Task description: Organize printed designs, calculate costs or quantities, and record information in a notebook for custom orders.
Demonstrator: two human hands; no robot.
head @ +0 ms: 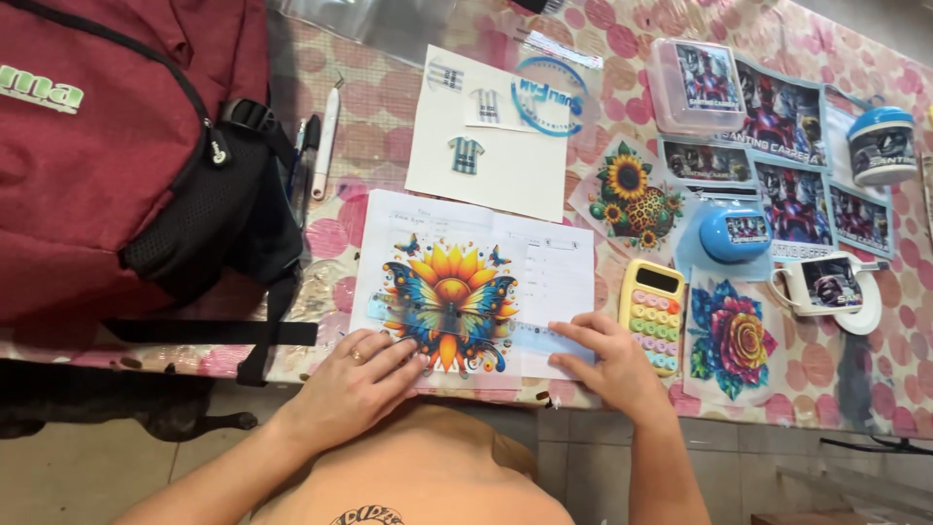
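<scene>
At the upper left of the frame a dark red fabric backpack with black mesh pocket and straps (117,146) lies on the counter (389,136), which is covered by a glossy cloth with pink dots; just beside the backpack lie a white pen and a darker one (316,151). In the lower middle, the left hand (355,384) rests flat, fingers released and spread, with the fingertips (413,350) pressing on the lower left edge of the thin printed cut-out of a butterfly with a sunflower centre, in orange, blue and yellow (449,303). This cut-out lies on an open white paper notebook (544,272) at the near edge of the counter. The right hand (607,365) is also open, holding nothing, its fingers laid on the lower right of the page. I judge that the sheet is light and may slide or curl, so flat, even pressure from both sides seems the good way to keep it straight. Above is a white sheet with small striped shirt stickers (486,136). To the right stand a yellow plastic calculator with pastel round keys (652,313), a glossy rose print (736,340), a sunflower print (630,199), a blue round lid (734,231) and a white printed ceramic mug (826,285).
</scene>
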